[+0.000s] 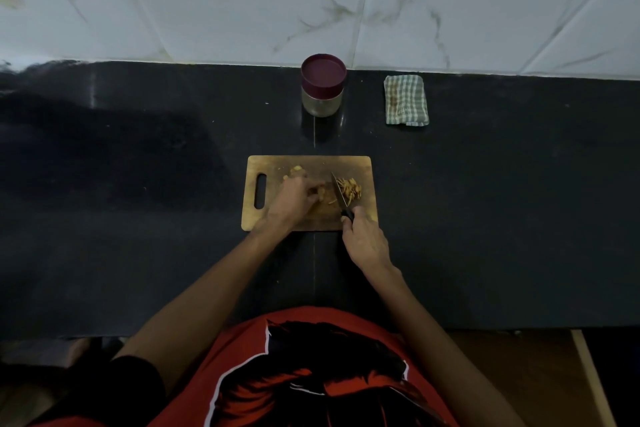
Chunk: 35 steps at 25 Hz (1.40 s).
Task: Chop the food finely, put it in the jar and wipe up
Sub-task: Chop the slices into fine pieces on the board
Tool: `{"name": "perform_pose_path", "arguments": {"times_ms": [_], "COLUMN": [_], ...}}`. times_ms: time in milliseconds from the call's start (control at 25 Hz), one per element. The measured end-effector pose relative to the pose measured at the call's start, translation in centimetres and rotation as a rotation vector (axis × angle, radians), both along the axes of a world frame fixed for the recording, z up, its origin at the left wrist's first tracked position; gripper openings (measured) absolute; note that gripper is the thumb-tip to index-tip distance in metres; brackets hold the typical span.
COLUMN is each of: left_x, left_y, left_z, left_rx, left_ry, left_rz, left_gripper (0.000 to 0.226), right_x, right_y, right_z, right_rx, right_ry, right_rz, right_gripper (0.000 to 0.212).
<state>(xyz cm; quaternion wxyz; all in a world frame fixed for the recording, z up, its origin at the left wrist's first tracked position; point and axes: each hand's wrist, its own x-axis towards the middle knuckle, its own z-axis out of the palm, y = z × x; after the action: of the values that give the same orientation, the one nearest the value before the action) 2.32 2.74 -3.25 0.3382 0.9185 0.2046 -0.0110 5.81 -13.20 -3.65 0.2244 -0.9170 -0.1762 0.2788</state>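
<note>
Head view: on the black table [138,184] a wooden board [263,218] lies just in front of the person. The left hand [294,199] is curled over a yellowish lump of food [319,191], pinning it to the board. The right hand [363,236] is wrapped round the dark handle of a knife [341,192], whose blade runs away from the person, between the lump and a small heap of cut strips [350,190] on its right. A smaller uncut bit [296,170] sits at the far side of the board.

The step in hand looks to be the chopping itself. To do it well, the fingertips on the lump should stay tucked back behind the knuckles, the blade should come straight down in thin, even cuts, and the strips should afterwards be gathered and cut across, since they still look too long to count as fine.

The jar [322,97] stands at the far side, near the wall, lid on, so nothing has gone into it yet. A folded checked cloth [406,100] lies to its right, well apart from the board.

The light is dim. The left fingertips hide behind the knuckles and the lump, so their gap from the blade cannot be judged. Whether the edge touches the board is unclear. The jar's contents cannot be made out.
</note>
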Motion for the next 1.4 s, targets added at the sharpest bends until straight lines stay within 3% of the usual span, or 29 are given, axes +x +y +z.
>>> {"name": "perform_pose_path", "arguments": {"times_ms": [200, 520, 1240, 1400], "left_x": [-0.45, -0.71, -0.14, -0.43], "left_y": [-0.34, -0.42, -0.53, -0.6], "left_z": [-0.6, -0.25, -0.24, -0.31], "left_rx": [0.065, 0.052, 0.036, 0.023], "left_ry": [-0.038, -0.031, -0.003, -0.022], "left_rz": [0.041, 0.026, 0.073, 0.065], "left_gripper": [0.03, 0.038, 0.03, 0.039], "right_x": [-0.02, 0.0, -0.03, -0.06], "right_y": [-0.02, 0.17, -0.03, -0.07], "right_z": [0.18, 0.17, 0.44, 0.56], "right_rx": [-0.004, -0.018, 0.0, -0.012], "right_ry": [-0.013, -0.007, -0.001, 0.005], "right_rz": [0.007, -0.001, 0.011, 0.012], "right_gripper": [0.028, 0.025, 0.025, 0.025]}}
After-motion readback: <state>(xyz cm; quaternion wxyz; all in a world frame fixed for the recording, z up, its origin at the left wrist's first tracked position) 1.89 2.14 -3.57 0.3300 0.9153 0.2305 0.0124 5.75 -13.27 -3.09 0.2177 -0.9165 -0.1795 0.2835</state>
